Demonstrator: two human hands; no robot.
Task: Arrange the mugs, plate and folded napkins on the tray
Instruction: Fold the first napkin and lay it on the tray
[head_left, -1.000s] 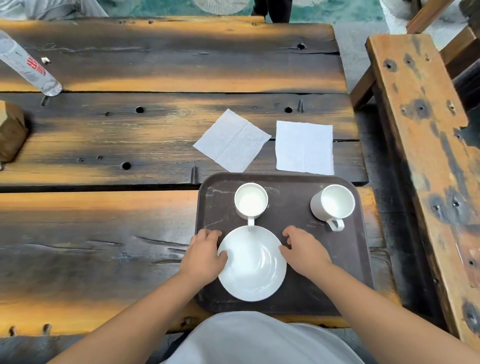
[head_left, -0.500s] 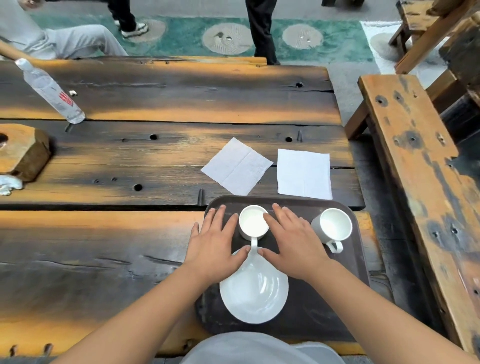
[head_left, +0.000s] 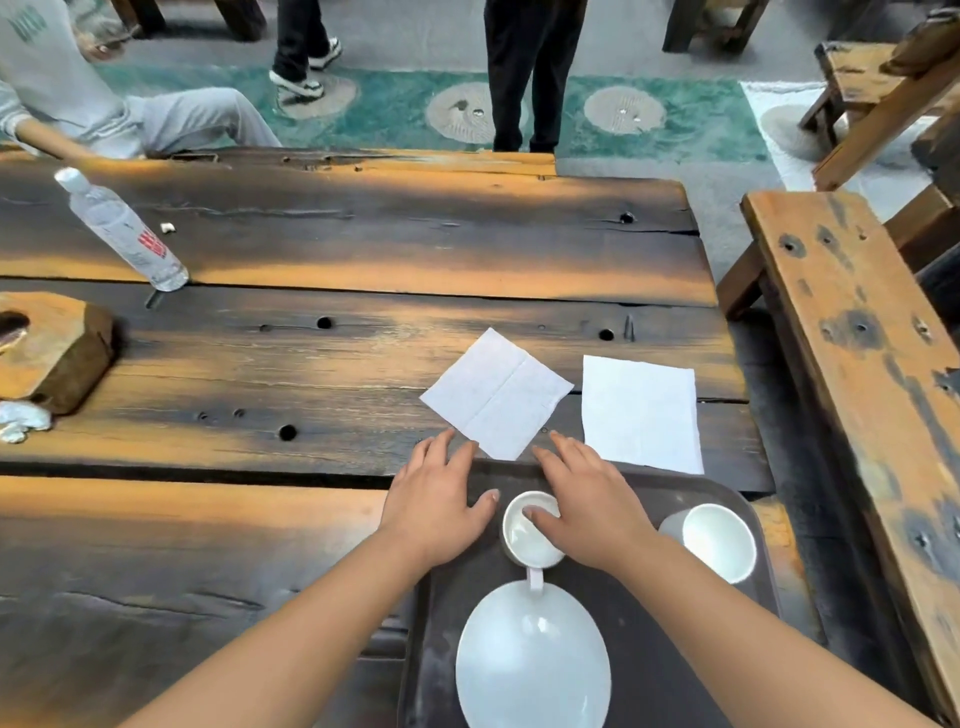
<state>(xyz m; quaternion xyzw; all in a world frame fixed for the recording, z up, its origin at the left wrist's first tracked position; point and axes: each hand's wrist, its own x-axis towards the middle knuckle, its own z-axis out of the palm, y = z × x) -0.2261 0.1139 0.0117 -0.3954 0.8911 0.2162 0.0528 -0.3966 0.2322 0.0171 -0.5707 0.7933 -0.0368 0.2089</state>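
A: Since the earlier frame, both hands are sliding forward off the plate (head_left: 532, 657) toward the tilted napkin (head_left: 496, 393).

B: Left hand (head_left: 441, 501) and right hand (head_left: 587, 501) are hovering open, empty. Napkins are lying on the table (head_left: 311, 364); mugs and plate are sitting on the tray (head_left: 675, 649). Near mug (head_left: 532, 530) is pointing its handle at the plate.

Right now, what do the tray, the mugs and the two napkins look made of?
Tray: likely plastic, dark brown, matte, scuffed pale. Mugs: probably glazed ceramic, white, faintly glossy. Napkins: thin white paper, one with a fold crease.
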